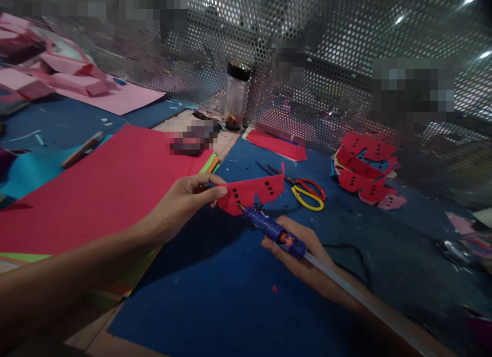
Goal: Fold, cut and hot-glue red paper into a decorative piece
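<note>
My left hand (188,198) pinches the left end of a red paper cutout (253,190) with small black square holes, holding it just above the dark blue mat (230,285). My right hand (298,254) is wrapped round a blue glue gun (272,231) with a clear glue stick sticking out of its back. The gun's tip touches the lower edge of the cutout.
Two scissors, red-handled (313,185) and yellow-handled (307,199), lie right of the cutout. A pile of similar red cutouts (365,167) sits further right. A large red sheet (103,188) lies at left, a clear jar (236,96) by the perforated metal wall (346,65), pink paper (115,96) far left.
</note>
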`<action>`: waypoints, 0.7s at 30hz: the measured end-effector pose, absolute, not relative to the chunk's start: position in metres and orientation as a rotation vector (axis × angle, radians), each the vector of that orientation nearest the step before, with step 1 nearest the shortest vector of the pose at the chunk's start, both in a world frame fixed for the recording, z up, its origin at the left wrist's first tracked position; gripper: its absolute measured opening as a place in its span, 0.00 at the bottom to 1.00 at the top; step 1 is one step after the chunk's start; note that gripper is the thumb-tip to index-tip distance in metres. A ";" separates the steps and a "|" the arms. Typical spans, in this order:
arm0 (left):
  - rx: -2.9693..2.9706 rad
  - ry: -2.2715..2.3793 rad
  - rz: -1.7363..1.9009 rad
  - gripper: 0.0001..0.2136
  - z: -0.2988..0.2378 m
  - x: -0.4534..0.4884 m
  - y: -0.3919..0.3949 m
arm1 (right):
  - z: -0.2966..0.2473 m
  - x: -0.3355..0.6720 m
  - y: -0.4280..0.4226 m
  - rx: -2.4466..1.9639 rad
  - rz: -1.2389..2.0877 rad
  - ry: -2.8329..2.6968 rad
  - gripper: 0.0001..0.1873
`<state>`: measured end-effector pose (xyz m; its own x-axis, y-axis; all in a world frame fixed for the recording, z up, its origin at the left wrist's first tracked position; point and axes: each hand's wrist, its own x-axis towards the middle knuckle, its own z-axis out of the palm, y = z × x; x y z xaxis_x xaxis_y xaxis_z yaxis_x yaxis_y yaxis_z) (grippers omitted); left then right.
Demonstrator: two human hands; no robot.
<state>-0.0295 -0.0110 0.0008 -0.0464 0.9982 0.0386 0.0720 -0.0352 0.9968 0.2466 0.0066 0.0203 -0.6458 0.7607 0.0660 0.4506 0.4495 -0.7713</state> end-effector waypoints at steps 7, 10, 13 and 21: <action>1.285 1.275 1.250 0.10 0.001 -0.029 -0.011 | 0.020 0.248 0.007 -1.011 1.049 -2.314 0.14; 1.296 1.285 1.241 0.10 0.001 -0.030 -0.011 | 0.018 0.248 0.008 -1.019 1.053 -2.309 0.13; 1.303 1.285 1.235 0.10 0.000 -0.030 -0.011 | 0.016 0.248 0.008 -1.032 1.048 -2.306 0.13; 1.278 1.242 1.249 0.09 0.003 -0.029 -0.012 | 0.015 0.249 0.007 -1.041 1.080 -2.283 0.11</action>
